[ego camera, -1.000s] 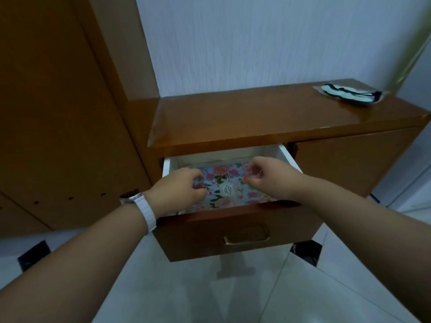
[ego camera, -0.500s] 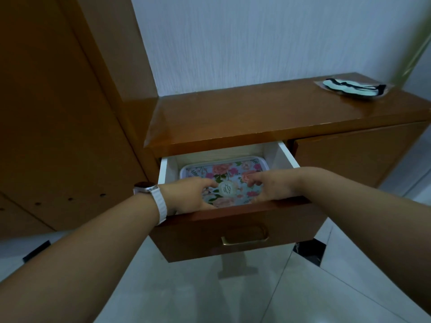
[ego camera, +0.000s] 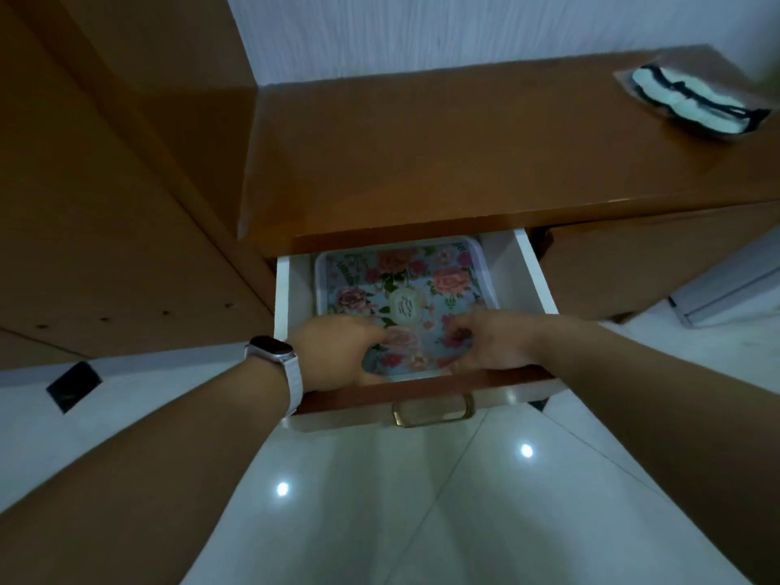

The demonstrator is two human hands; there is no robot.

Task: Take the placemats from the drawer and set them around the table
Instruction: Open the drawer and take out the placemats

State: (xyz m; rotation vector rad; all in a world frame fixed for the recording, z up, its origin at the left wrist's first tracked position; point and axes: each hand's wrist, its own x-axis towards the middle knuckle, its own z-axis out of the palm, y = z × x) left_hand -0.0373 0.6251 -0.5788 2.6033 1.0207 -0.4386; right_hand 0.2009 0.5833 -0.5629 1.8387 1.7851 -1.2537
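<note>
1. The left hand [ego camera: 337, 352], with a white-strapped watch [ego camera: 274, 352] on its wrist, curls its fingers [ego camera: 373, 331] round the near left edge of the floral placemats [ego camera: 405, 280]. The watch face shows nothing readable.
2. The placemats lie inside the open drawer [ego camera: 536, 280], under the counter [ego camera: 422, 141]. Their cream centre medallion [ego camera: 403, 306] carries marks too blurred to read.
3. The right hand [ego camera: 498, 344] pinches the near right edge.
4. A steep lift could catch the far edge on the counter's underside. An uneven pinch could let lower mats slide back.
5. A wrapped black-and-white item [ego camera: 692, 103] lies far right, with no legible label.
</note>
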